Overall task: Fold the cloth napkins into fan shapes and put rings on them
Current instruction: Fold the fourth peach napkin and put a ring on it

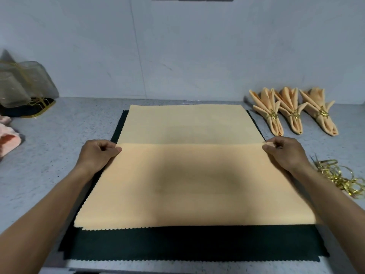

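The peach napkin is spread on a dark green cloth on the table, its near part doubled over so that a folded edge runs across the middle; the step in hand appears to be the first wide fold, and it would best be done by keeping that edge straight and level with both ends drawn evenly before it is pressed flat. The left end of the edge is pinched by the left hand and the right end by the right hand, fingers curled and thumbs on top. Both forearms are stretched forward, low over the cloth, one at each side of the napkin.
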A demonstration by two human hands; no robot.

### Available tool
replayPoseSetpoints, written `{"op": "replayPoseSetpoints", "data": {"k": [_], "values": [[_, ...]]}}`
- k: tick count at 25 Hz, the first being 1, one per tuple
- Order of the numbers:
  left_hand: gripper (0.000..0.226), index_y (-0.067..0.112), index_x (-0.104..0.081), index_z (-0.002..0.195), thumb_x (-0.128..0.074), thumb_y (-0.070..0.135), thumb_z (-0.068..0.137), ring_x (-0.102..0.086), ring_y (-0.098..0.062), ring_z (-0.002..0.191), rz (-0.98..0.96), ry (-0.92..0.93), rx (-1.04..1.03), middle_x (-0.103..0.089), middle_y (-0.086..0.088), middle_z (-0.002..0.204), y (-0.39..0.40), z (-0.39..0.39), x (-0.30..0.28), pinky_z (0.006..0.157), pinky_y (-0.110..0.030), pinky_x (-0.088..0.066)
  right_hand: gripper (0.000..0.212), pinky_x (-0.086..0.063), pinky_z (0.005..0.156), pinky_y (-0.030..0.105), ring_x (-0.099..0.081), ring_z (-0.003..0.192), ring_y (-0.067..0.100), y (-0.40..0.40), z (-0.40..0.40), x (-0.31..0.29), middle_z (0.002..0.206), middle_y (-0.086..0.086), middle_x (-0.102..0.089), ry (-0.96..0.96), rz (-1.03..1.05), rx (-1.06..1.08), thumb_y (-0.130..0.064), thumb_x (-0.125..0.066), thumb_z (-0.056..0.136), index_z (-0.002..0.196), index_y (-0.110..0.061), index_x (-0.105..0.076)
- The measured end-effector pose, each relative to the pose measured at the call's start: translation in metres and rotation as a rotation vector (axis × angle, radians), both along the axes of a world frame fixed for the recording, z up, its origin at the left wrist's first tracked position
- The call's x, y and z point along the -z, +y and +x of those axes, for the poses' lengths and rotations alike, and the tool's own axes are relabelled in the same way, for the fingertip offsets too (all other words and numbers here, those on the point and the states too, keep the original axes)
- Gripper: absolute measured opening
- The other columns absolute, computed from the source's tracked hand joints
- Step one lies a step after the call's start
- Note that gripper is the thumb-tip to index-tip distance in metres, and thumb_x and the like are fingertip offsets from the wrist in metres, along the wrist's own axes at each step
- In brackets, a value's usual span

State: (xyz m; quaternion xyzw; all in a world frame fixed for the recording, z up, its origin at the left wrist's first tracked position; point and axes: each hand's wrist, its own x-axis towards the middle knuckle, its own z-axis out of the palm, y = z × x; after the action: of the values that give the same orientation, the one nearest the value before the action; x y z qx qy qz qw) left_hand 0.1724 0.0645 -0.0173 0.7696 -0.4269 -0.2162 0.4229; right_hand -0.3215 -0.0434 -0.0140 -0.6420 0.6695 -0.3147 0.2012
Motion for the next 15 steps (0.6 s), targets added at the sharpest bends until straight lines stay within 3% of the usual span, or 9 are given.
{"op": "replayPoseSetpoints", "data": {"k": [4,11,13,15], "values": [[0.012,0.024,-0.070,0.077,-0.081,0.023,0.080,-0.064,-0.013,0.078,-0.003,-0.036,-0.054,-0.069,0.006,0.083,-0.002,-0.001,0.005,0.079,-0.026,-0.049,0.014,-0.042,0.070,0.035,-0.057,0.083,0.023,-0.002,0.001,0.003,0.091,0.004,-0.066,0.109,-0.036,-0.002,-0.030,-0.068,0.091,0.093,-0.016,-0.072],[0.010,0.019,-0.071,0.086,-0.079,0.024,0.082,-0.062,-0.014,0.084,-0.005,-0.077,-0.084,-0.066,0.007,0.083,-0.001,-0.007,0.003,0.087,-0.029,-0.049,0.020,-0.050,0.074,0.043,-0.058,0.082,0.026,-0.002,0.004,0.004,0.089,0.008,-0.067,0.139,-0.049,0.057,-0.034,-0.068,0.090,0.089,-0.014,-0.069],[0.017,0.016,-0.072,0.095,-0.079,0.025,0.082,-0.061,-0.015,0.082,0.032,-0.062,-0.079,-0.066,0.003,0.087,0.003,-0.011,-0.006,0.090,-0.034,-0.052,0.020,-0.048,0.073,0.040,-0.056,0.083,0.025,-0.002,0.005,0.005,0.093,0.008,-0.066,0.145,-0.040,0.066,-0.033,-0.069,0.089,0.095,-0.014,-0.068],[0.021,0.018,-0.070,0.103,-0.074,0.026,0.084,-0.061,-0.021,0.090,0.089,-0.221,-0.071,-0.065,0.002,0.092,0.015,-0.029,-0.022,0.090,-0.039,-0.050,0.024,-0.047,0.072,0.038,-0.054,0.086,0.024,0.005,0.011,-0.003,0.100,0.008,-0.065,0.232,-0.060,0.105,-0.032,-0.067,0.089,0.106,-0.015,-0.065]]}}
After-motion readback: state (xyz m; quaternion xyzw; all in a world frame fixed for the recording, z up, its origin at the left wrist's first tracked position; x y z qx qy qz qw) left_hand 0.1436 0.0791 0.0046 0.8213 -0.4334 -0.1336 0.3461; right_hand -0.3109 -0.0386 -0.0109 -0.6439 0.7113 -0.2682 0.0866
